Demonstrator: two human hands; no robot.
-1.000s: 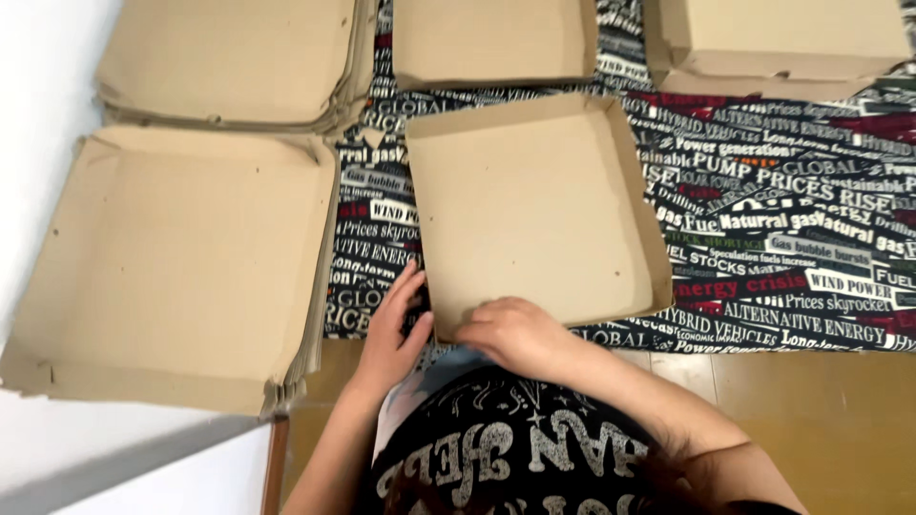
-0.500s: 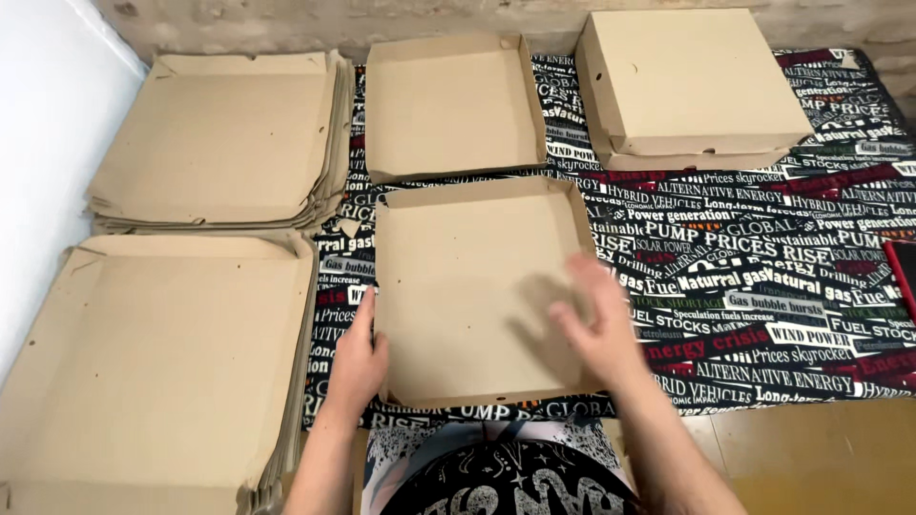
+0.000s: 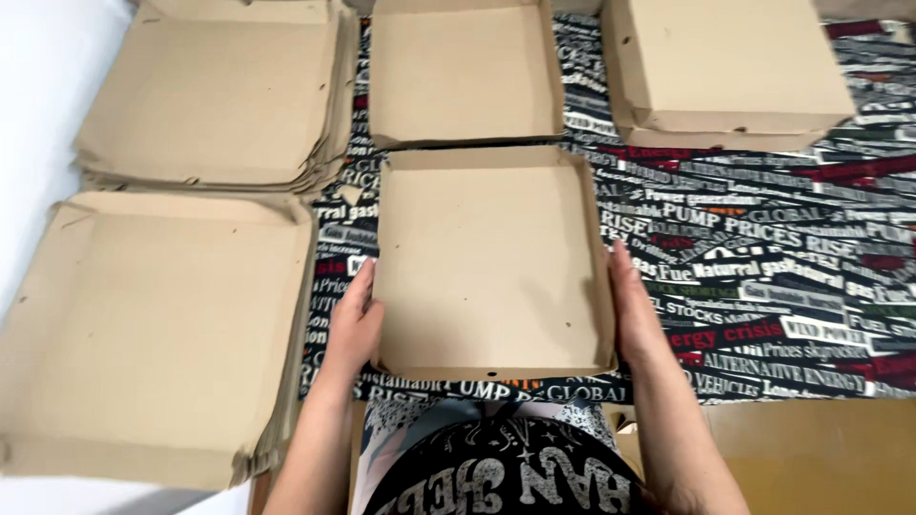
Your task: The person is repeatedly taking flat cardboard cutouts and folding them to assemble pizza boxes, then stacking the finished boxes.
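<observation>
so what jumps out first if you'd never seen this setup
The open cardboard box tray in the middle, with the left hand and right hand pressed flat against its side walls. It lies on a black cloth covered in lettering, with stacks of flat cardboard blanks to the left.

So there's an open box sitting in the middle on the cloth, nearest the person, with the left hand flat against its left wall and the right hand against its right wall. Right behind it, touching, is a second open box. Further right at the back sits a closed box. Off to the left there's a stack of flat boxes up front and another stack behind that one.
</observation>
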